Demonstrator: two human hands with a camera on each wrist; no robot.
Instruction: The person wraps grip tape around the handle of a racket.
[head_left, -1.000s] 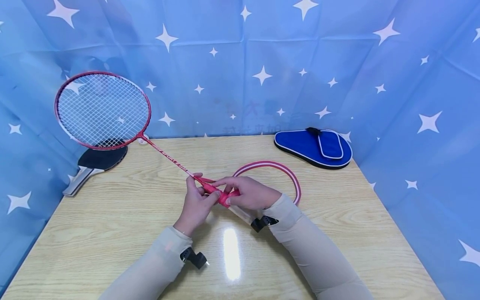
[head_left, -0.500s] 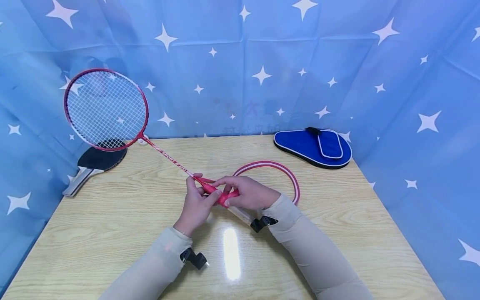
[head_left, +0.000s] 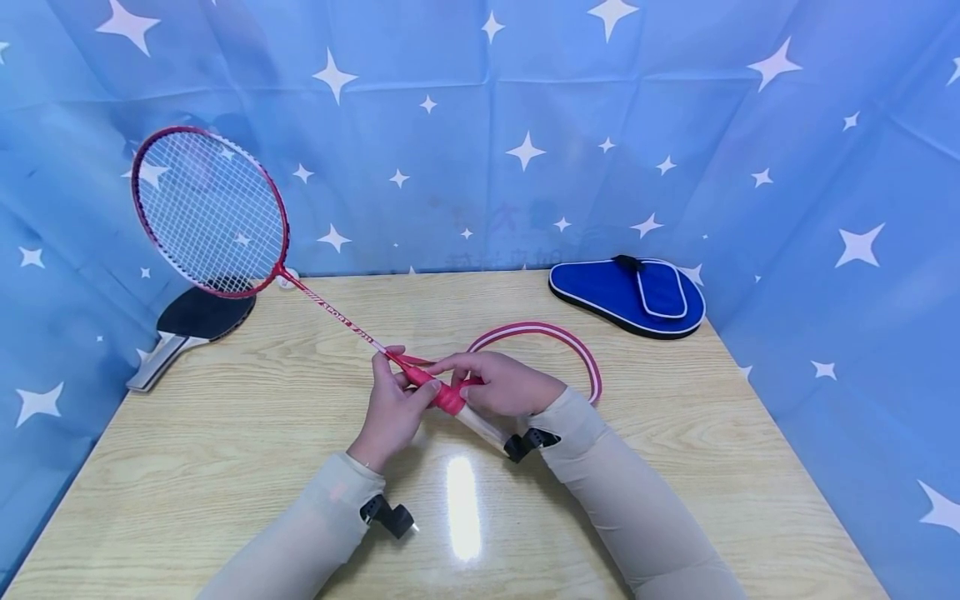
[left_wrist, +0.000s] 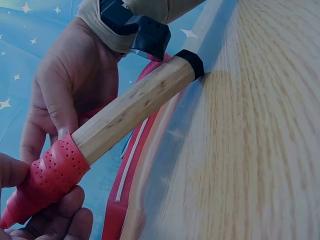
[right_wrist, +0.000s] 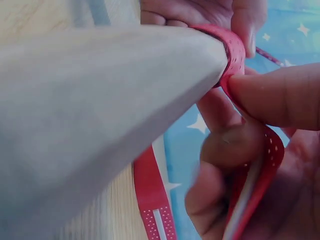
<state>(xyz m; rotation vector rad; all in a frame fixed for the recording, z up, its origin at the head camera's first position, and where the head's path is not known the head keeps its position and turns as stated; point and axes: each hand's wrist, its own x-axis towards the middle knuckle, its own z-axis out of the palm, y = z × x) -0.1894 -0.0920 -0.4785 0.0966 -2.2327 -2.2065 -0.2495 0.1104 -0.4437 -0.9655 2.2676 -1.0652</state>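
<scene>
A red badminton racket [head_left: 337, 315] slants up to the left in the head view, its strung head raised above the table. My left hand [head_left: 393, 408] grips it where the handle meets the shaft, thumb on the wrapped part. Red perforated grip tape [left_wrist: 57, 172] is wound round that upper part of the handle; below it the wooden handle [left_wrist: 135, 110] is bare down to a black end cap. My right hand [head_left: 510, 385] pinches the tape's loose length [right_wrist: 272, 150] between thumb and fingers, close beside the handle. The remaining strip [head_left: 547, 327] loops over the table behind the right hand.
A black table tennis bat [head_left: 204, 313] lies at the table's left edge, partly behind the racket head. Near it is a small white round object [head_left: 287, 280]. A blue bat case [head_left: 600, 287] lies at the back right. A starry blue curtain [head_left: 420, 167] surrounds the wooden table.
The racket has turned about its shaft, so its head looks narrower. My right thumb and the tape have passed from the handle's front to its far side. The left hand stays in place.
</scene>
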